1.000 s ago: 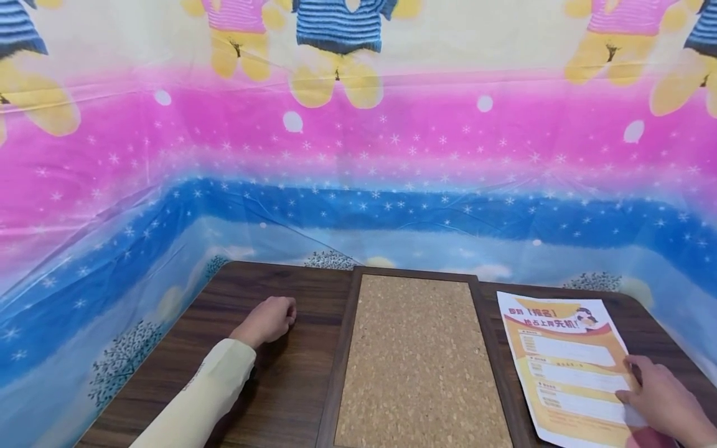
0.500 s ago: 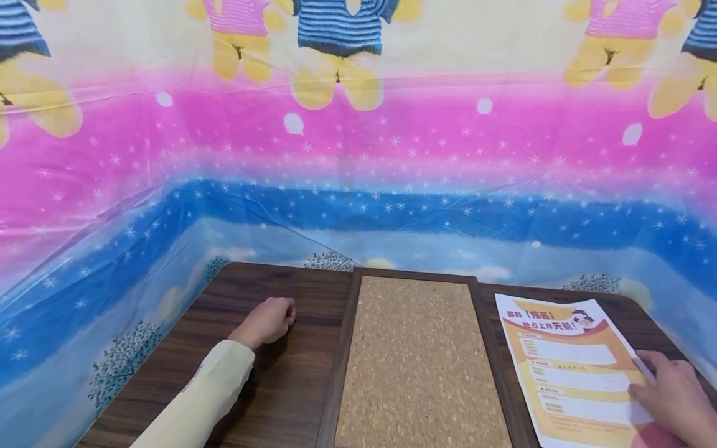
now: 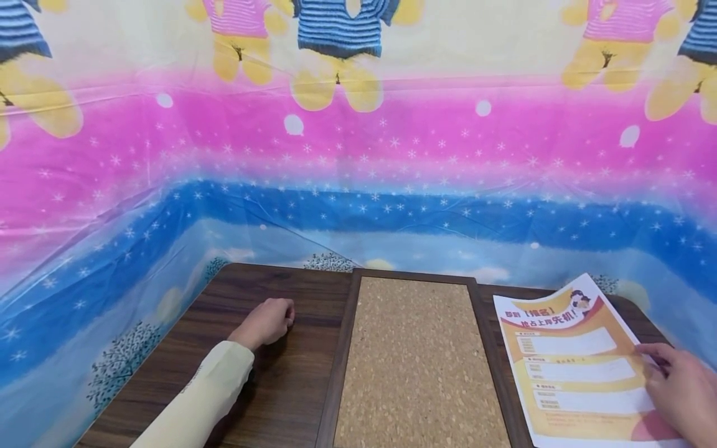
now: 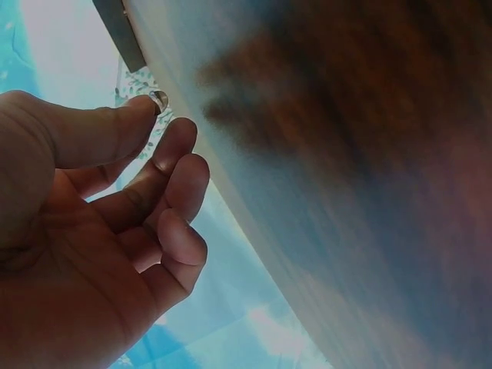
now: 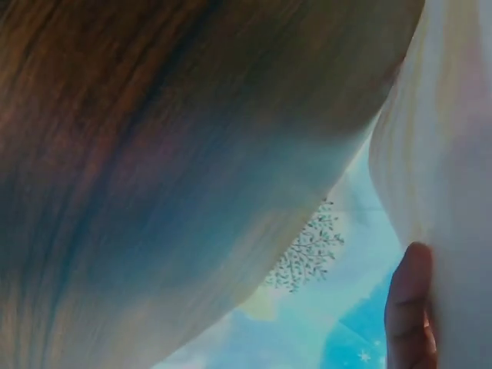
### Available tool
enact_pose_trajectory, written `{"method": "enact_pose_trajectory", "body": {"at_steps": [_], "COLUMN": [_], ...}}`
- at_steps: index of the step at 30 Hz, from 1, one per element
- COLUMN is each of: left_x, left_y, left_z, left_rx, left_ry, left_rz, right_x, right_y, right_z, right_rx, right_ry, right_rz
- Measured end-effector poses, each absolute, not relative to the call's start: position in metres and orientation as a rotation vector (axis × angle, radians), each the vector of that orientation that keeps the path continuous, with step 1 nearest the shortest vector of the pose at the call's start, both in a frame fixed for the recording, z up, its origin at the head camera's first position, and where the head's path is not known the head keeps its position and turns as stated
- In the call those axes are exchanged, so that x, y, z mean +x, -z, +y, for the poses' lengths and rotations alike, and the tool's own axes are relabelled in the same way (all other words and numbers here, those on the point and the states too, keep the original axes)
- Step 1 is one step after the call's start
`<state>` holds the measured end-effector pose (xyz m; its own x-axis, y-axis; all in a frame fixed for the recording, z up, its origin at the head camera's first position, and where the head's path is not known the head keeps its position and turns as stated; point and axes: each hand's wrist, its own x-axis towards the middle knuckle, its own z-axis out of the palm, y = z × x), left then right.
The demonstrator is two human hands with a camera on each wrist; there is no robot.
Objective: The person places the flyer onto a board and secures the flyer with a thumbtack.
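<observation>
Head view: by the right hand [image 3: 680, 389] the right edge of a printed sheet [image 3: 568, 367] is pinched between thumb and fingers, near the middle of that edge. The sheet is held to the right of a framed cork board [image 3: 422, 367], with its far right corner raised above the dark wooden table [image 3: 285, 398]. Very light, limp paper should be expected, easily bowed along its length and creased by a hard squeeze; a gentle hold is best taken at the margins, with a second edge supported wherever flatness is wanted. By the left hand [image 3: 264, 323], curled over the table to the left of the board, a small glinting thing [image 4: 160, 101] seems to be pinched at the thumb tip; what it is cannot be told. Beyond the table's far edge, patterned fabric [image 3: 347, 205] is hung.
</observation>
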<state>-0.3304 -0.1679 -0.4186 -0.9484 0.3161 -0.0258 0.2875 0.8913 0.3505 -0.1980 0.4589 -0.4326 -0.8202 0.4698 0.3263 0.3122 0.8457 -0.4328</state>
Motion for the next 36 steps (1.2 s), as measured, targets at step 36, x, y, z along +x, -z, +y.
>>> {"method": "enact_pose_trajectory", "body": {"at_steps": [36], "left_x": [-0.334], "left_y": [0.422], "left_z": [-0.172], "left_rx": [0.471], "left_ry": [-0.504], "left_rz": [3.027], "right_x": [-0.173], "right_y": [0.347], "right_z": [0.402], "right_rx": [-0.095], "right_ry": [-0.495], "right_rz": [-2.215]}}
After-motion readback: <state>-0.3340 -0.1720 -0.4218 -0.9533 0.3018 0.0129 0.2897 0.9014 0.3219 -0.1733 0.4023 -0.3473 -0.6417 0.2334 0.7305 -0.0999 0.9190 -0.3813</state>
